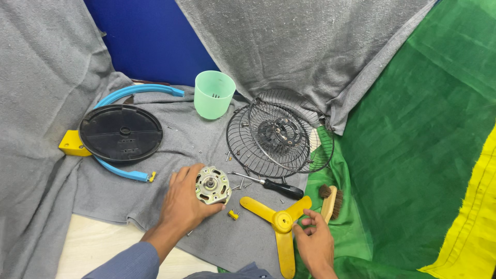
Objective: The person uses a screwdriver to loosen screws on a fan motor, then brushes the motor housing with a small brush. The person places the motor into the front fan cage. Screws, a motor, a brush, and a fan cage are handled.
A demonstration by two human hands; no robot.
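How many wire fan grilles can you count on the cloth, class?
2. A wide grille lies flat on the grey cloth, right of the green cup. A smaller grille leans tilted on top of it. More could be hidden under the draped cloth.

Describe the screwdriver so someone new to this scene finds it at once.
Start at the two wire grilles leaning together mid-scene. On the grey cloth just below them lies the screwdriver, between the grilles and the yellow blade. It is the only thin metal shaft with a black handle.

Round metal motor (212, 185), yellow blade (281, 222)
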